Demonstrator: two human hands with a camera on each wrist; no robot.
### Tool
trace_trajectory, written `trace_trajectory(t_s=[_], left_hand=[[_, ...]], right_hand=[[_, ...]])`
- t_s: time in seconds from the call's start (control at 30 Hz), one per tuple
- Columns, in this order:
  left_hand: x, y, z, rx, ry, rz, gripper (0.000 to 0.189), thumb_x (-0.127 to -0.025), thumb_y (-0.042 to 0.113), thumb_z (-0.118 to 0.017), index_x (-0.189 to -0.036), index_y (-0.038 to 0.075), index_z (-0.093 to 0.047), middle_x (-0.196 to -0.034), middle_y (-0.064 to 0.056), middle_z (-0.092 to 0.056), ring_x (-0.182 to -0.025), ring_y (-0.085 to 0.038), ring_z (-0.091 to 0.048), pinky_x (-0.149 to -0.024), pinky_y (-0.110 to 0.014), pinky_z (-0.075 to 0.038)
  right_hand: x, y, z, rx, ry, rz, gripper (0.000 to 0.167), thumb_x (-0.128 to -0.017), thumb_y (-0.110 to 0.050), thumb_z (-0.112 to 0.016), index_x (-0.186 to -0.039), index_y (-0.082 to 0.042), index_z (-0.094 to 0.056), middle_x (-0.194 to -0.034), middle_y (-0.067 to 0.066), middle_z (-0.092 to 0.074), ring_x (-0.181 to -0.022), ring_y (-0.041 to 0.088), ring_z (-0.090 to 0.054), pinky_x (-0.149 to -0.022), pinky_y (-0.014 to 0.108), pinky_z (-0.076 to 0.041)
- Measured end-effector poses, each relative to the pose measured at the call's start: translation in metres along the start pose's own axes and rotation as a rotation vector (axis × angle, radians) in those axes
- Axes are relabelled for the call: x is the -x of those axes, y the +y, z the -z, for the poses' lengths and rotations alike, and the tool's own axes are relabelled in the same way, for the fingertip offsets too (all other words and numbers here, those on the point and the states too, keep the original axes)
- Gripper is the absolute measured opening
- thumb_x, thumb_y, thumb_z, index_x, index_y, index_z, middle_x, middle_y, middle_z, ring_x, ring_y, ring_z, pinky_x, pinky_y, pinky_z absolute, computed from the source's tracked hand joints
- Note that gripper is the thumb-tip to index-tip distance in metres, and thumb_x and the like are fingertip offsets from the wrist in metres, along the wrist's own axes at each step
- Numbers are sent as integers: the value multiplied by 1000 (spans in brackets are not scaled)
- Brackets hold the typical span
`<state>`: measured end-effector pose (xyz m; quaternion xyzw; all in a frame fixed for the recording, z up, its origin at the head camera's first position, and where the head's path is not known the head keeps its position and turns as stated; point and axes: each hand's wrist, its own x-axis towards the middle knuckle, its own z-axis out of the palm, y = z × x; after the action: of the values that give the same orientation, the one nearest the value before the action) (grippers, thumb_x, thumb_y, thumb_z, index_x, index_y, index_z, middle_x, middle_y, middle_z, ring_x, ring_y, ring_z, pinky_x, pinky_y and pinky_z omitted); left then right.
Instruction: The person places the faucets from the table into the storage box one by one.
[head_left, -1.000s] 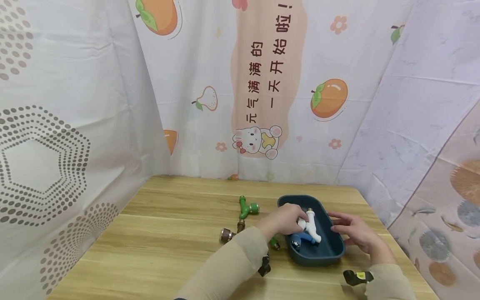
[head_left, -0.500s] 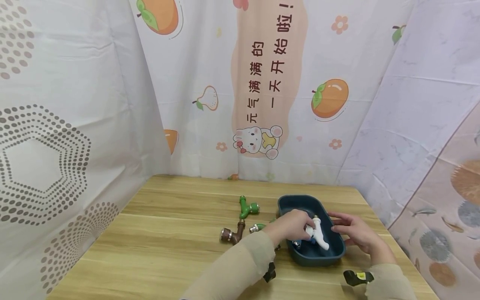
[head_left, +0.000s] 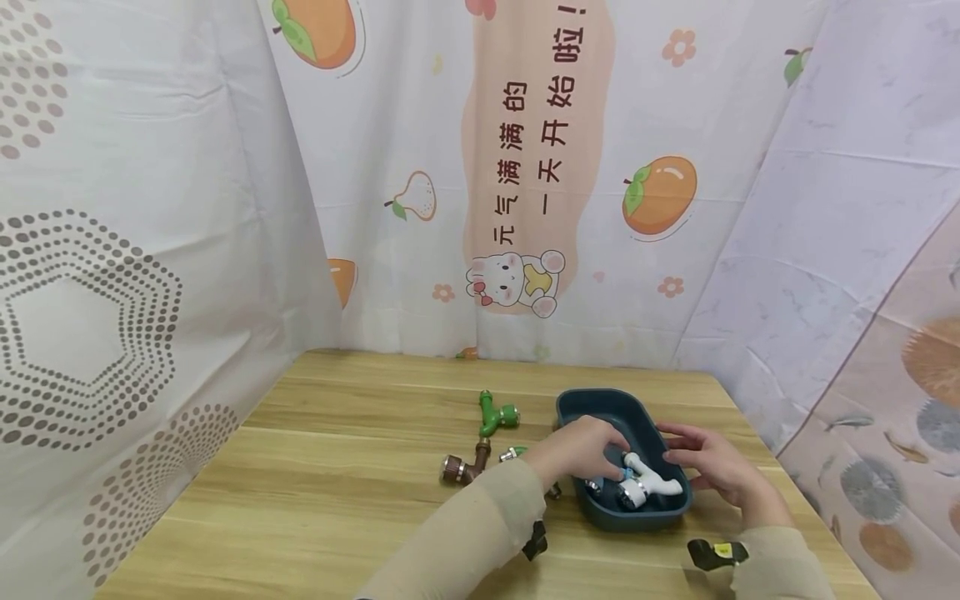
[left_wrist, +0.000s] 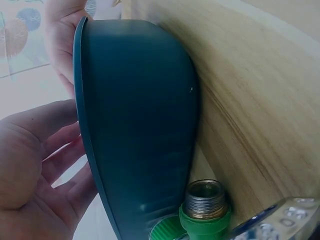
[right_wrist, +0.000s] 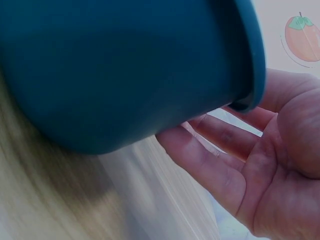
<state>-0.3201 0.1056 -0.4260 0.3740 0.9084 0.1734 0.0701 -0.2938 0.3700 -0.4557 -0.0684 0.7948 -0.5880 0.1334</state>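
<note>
A dark teal basin (head_left: pixel 600 521) stands on the right of the table. Inside it lies a white faucet (head_left: pixel 654 485), its knob toward the near left. Beside that shows a bit of a blue faucet (head_left: pixel 627 473), mostly hidden by my left hand (head_left: pixel 581 450). That hand reaches over the basin's left rim, thumb and fingers apart just left of the white faucet. My right hand (head_left: pixel 712 462) is at the basin's right side, fingertips touching the rim and outer wall; in the right wrist view, its fingers (right_wrist: pixel 200 165) lie loosely against the wall.
Left of the basin lie a green faucet (head_left: pixel 495 415), a brown faucet (head_left: pixel 468 468) and another green faucet (head_left: pixel 513 454), partly under my left forearm. In the left wrist view, a threaded green fitting (left_wrist: pixel 205 215) stands close to the basin wall. A printed curtain (head_left: pixel 420 275) hangs behind.
The white faucet has moved right and toward me inside the basin, turned, and come free of my left fingers. My left hand has shifted slightly right; my right hand stays in place.
</note>
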Motion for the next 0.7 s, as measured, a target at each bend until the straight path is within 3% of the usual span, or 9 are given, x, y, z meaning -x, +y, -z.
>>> trace_trajectory(t_s=[0.7], left_hand=[[8, -3, 14, -37, 30, -44, 39, -90, 38, -79, -127, 26, -72, -127, 15, -63, -123, -4, -54, -101, -22, -44]], right_hand=[[0, -1, -1, 3, 3, 14, 67, -99, -11, -65, -154, 6, -32, -146, 38, -43, -115, 36, -60, -79, 54, -59]])
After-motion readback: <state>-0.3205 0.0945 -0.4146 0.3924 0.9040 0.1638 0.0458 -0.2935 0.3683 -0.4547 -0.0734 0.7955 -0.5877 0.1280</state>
